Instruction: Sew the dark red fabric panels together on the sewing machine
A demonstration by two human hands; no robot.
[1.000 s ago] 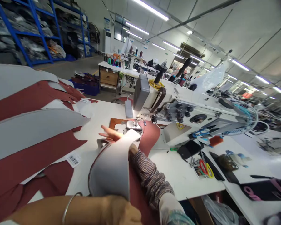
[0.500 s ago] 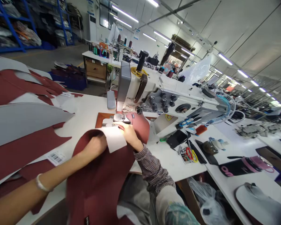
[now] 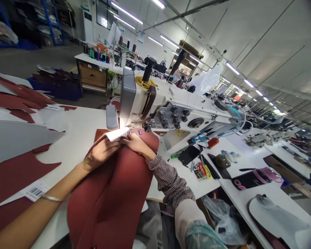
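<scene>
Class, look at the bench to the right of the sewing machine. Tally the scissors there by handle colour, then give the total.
Blue: 1, blue-handled scissors
Red: 1, red-handled scissors
Yellow: 1, yellow-handled scissors
Total: 3

The left forearm (image 3: pixel 38 214) is bare and extends from the lower left of the view toward the center, with a thin metal bangle (image 3: pixel 51 198) at the wrist. The left hand (image 3: pixel 101 153) is angled upward, fingers curled. The right forearm (image 3: pixel 169 181) enters from the lower right in a checked sleeve. The right hand (image 3: pixel 137 145) lies palm down, fingers extended and together, just beside the left hand.
</scene>
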